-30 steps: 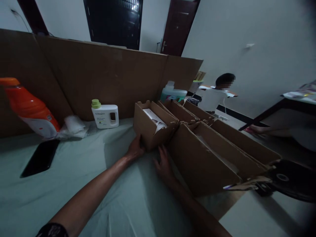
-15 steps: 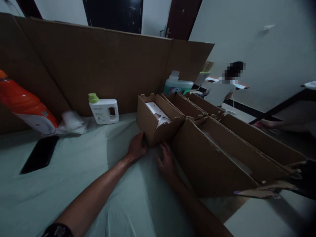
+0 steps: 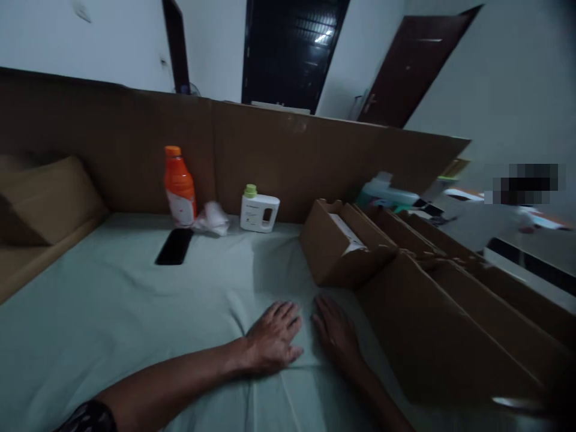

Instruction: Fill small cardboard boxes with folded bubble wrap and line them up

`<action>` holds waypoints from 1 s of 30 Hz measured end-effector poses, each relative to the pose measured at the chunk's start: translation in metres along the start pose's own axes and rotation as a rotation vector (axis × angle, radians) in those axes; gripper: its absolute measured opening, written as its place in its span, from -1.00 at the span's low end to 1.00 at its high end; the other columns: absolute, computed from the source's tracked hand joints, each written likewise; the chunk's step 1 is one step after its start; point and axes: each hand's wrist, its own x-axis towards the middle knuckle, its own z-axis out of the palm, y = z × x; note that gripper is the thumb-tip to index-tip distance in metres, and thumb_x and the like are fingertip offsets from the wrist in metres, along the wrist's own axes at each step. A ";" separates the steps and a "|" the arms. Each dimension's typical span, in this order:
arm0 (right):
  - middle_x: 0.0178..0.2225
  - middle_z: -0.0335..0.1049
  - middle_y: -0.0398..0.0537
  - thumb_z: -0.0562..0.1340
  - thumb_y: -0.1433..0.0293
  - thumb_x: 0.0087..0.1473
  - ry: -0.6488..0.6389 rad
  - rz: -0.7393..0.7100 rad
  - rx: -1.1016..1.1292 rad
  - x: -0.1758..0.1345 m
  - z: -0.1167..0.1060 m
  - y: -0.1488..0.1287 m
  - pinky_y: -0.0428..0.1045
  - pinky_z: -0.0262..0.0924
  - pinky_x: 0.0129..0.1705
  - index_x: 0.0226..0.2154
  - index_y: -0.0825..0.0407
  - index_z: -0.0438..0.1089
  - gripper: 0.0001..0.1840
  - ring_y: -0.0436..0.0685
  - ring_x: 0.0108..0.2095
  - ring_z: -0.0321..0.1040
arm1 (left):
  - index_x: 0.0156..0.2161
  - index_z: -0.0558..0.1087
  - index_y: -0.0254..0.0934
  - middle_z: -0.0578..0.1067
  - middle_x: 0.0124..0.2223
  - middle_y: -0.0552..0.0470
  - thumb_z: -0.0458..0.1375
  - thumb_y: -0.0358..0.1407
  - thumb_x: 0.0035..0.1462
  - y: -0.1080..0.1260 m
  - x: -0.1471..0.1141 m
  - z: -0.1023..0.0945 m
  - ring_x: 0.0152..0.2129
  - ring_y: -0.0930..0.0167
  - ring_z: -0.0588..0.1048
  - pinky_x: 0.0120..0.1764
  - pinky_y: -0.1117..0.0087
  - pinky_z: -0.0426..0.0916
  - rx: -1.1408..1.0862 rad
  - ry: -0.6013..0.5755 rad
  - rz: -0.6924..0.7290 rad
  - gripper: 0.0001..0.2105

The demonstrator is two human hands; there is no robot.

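Observation:
My left hand (image 3: 275, 337) lies palm down on the pale green cloth (image 3: 216, 288), fingers spread and holding nothing. To its right, my right hand (image 3: 336, 333) rests on the same cloth with its fingers stretched forward, also without anything in it. Just beyond both hands stands a small cardboard box (image 3: 333, 267), apart from my fingertips. A white item (image 3: 347, 231) shows inside that box. Right of my right hand is the side wall of a larger open cardboard box (image 3: 418, 336).
A white bottle with a green cap (image 3: 256, 213), a crumpled clear plastic bag (image 3: 213, 219), an orange bottle (image 3: 180, 189) and a black phone (image 3: 174, 246) are at the back. A cardboard wall (image 3: 270, 144) runs behind. A teal bottle (image 3: 387, 195) and a person (image 3: 526, 186) are at right.
Both hands have let go of the small box's near end and drawn back onto the cloth. The view has swung left, bringing a cardboard piece at the far left into sight.

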 end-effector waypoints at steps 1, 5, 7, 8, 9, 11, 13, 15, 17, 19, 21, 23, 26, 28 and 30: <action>0.10 0.42 0.22 0.05 0.22 0.24 -0.022 -0.022 -0.019 -0.002 0.004 -0.007 0.33 0.20 0.13 0.05 0.09 0.45 -0.53 0.36 0.13 0.30 | 0.27 0.26 -0.38 0.17 0.38 -0.30 0.01 -0.01 0.29 0.003 -0.020 -0.005 0.34 0.11 0.11 0.35 0.09 -0.07 0.054 -0.023 0.036 -0.41; 0.18 0.35 0.17 0.03 0.20 0.28 -0.131 -0.141 -0.126 0.000 0.031 -0.049 0.30 0.23 0.11 0.15 0.03 0.38 -0.51 0.34 0.17 0.26 | 0.30 0.21 -0.33 0.22 0.36 -0.27 -0.11 0.07 0.33 0.012 -0.090 -0.019 0.33 0.11 0.14 0.31 0.10 0.03 0.274 -0.009 0.147 -0.38; 0.20 0.33 0.16 0.05 0.21 0.28 -0.171 -0.235 -0.122 0.007 0.048 -0.081 0.30 0.21 0.12 0.17 0.02 0.35 -0.50 0.35 0.19 0.24 | 0.26 0.25 -0.26 0.32 0.31 -0.19 -0.07 0.02 0.34 0.011 -0.117 -0.015 0.28 0.15 0.25 0.28 0.12 0.11 0.367 0.040 0.209 -0.46; 0.22 0.32 0.17 0.07 0.21 0.28 -0.190 -0.288 -0.108 0.013 0.057 -0.099 0.30 0.20 0.14 0.18 0.03 0.34 -0.50 0.36 0.21 0.23 | 0.24 0.29 -0.21 0.38 0.28 -0.13 -0.05 -0.03 0.36 0.008 -0.130 -0.011 0.24 0.18 0.31 0.25 0.15 0.16 0.400 0.067 0.234 -0.54; 0.23 0.30 0.18 0.09 0.21 0.27 -0.210 -0.344 -0.088 0.018 0.065 -0.119 0.30 0.18 0.15 0.19 0.05 0.33 -0.49 0.37 0.22 0.22 | 0.20 0.33 -0.18 0.42 0.24 -0.07 -0.03 -0.09 0.37 0.004 -0.141 -0.006 0.20 0.22 0.37 0.23 0.18 0.20 0.413 0.091 0.251 -0.61; 0.25 0.28 0.19 0.13 0.22 0.24 -0.253 -0.447 -0.044 0.030 0.083 -0.161 0.30 0.16 0.18 0.21 0.07 0.32 -0.46 0.38 0.24 0.20 | 0.13 0.39 -0.18 0.48 0.20 0.05 -0.02 -0.24 0.39 -0.005 -0.163 -0.001 0.13 0.34 0.44 0.21 0.29 0.24 0.377 0.091 0.249 -0.70; 0.26 0.26 0.18 0.16 0.22 0.22 -0.290 -0.539 0.000 0.040 0.101 -0.203 0.30 0.14 0.20 0.22 0.06 0.31 -0.44 0.39 0.25 0.18 | 0.07 0.45 -0.23 0.53 0.14 0.11 -0.02 -0.30 0.39 -0.014 -0.182 -0.010 0.09 0.42 0.46 0.19 0.41 0.24 0.269 0.049 0.219 -0.74; 0.27 0.24 0.15 0.20 0.24 0.20 -0.323 -0.622 0.045 0.046 0.117 -0.241 0.30 0.13 0.22 0.23 0.03 0.30 -0.43 0.38 0.26 0.17 | 0.00 0.49 -0.25 0.59 0.07 0.10 0.02 -0.29 0.37 -0.022 -0.200 -0.035 0.04 0.43 0.50 0.17 0.45 0.26 0.131 0.057 0.157 -0.76; 0.27 0.25 0.13 0.22 0.29 0.17 -0.364 -0.718 0.097 0.049 0.127 -0.273 0.28 0.13 0.23 0.22 0.00 0.31 -0.44 0.35 0.26 0.18 | -0.05 0.52 -0.25 0.62 -0.02 0.02 0.08 -0.24 0.31 -0.034 -0.217 -0.077 -0.05 0.39 0.54 0.14 0.38 0.31 0.023 0.194 0.010 -0.77; 0.28 0.24 0.11 0.24 0.30 0.16 -0.420 -0.808 0.149 0.050 0.131 -0.295 0.27 0.12 0.25 0.23 -0.01 0.30 -0.42 0.33 0.27 0.18 | -0.10 0.54 -0.24 0.62 -0.09 -0.03 0.07 -0.32 0.25 -0.054 -0.232 -0.132 -0.09 0.34 0.54 0.11 0.29 0.34 0.003 0.422 -0.245 -0.78; 0.29 0.21 0.10 0.24 0.29 0.16 -0.473 -0.867 0.180 0.050 0.130 -0.307 0.28 0.10 0.26 0.24 0.00 0.29 -0.41 0.33 0.28 0.16 | -0.12 0.56 -0.20 0.58 -0.03 -0.08 0.07 -0.35 0.20 -0.086 -0.246 -0.194 -0.04 0.27 0.51 0.09 0.22 0.38 0.125 0.641 -0.494 -0.77; 0.31 0.17 0.09 0.22 0.27 0.18 -0.499 -0.881 0.184 0.051 0.127 -0.310 0.29 0.12 0.26 0.24 0.01 0.29 -0.42 0.34 0.29 0.15 | -0.03 0.52 -0.23 0.46 0.13 -0.14 0.11 -0.38 0.13 -0.127 -0.256 -0.259 0.12 0.15 0.40 0.22 0.08 0.25 0.271 0.868 -0.702 -0.70; 0.31 0.17 0.07 0.20 0.27 0.20 -0.482 -0.897 0.188 0.053 0.127 -0.304 0.28 0.19 0.21 0.23 -0.01 0.31 -0.45 0.34 0.28 0.18 | 0.18 0.35 -0.34 0.04 0.40 -0.22 0.22 -0.42 0.05 -0.191 -0.263 -0.341 0.35 0.04 0.02 0.34 0.05 -0.02 0.463 1.055 -0.915 -0.46; 0.30 0.19 0.05 0.21 0.25 0.20 -0.460 -0.923 0.196 0.056 0.131 -0.299 0.26 0.23 0.18 0.22 -0.02 0.32 -0.45 0.34 0.27 0.20 | 0.21 0.33 -0.33 -0.13 0.45 -0.22 0.28 -0.43 -0.01 -0.227 -0.263 -0.378 0.38 -0.07 -0.14 0.34 -0.03 -0.08 0.502 1.103 -1.032 -0.38; 0.28 0.23 0.05 0.23 0.22 0.19 -0.442 -0.952 0.204 0.058 0.135 -0.295 0.25 0.27 0.15 0.19 -0.03 0.35 -0.47 0.34 0.24 0.24 | 0.10 0.42 -0.37 -0.16 0.46 -0.23 0.30 -0.44 -0.03 -0.254 -0.261 -0.397 0.37 -0.14 -0.17 0.33 -0.08 -0.09 0.482 1.124 -1.083 -0.48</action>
